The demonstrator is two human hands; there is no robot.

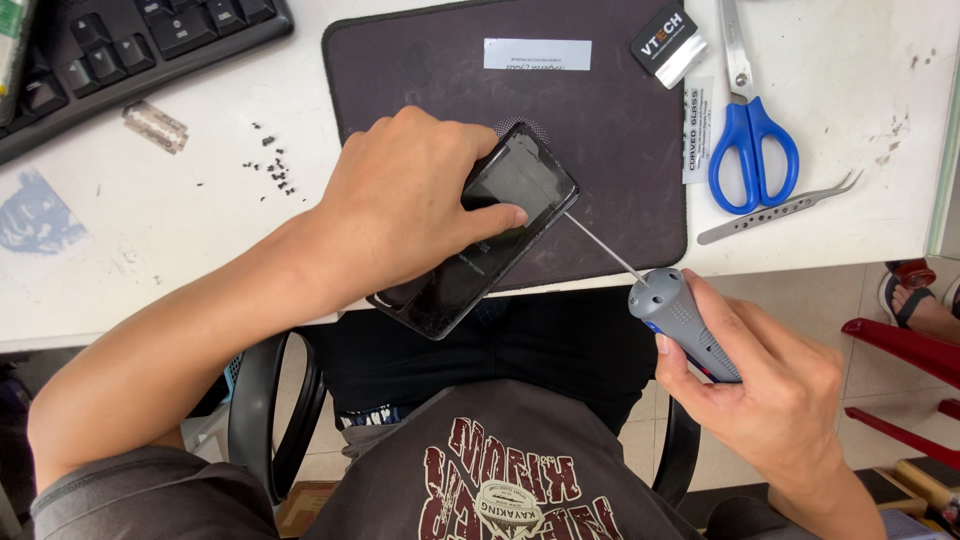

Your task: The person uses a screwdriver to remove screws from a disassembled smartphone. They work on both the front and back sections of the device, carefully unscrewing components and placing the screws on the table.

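Phone, dark and lying at a slant at frame centre, half on the mat and half over the near table edge, likely so the side stays reachable. Left hand pressed down over it, fingers curled around the top corner and thumb flat on the glass, apparently to stop it sliding. Screwdriver, grey-handled with a thin shaft, angled up-left so the tip meets the phone's right edge. Right hand, lower right, wrapped around the handle's back end, fingers closed tight on it, cap end left free. Further out: scissors with blue handles and tweezers at upper right, just off the mat and within easy reach; tiny dark screws scattered left of the mat, near a razor blade; keyboard pushed to the upper left corner.
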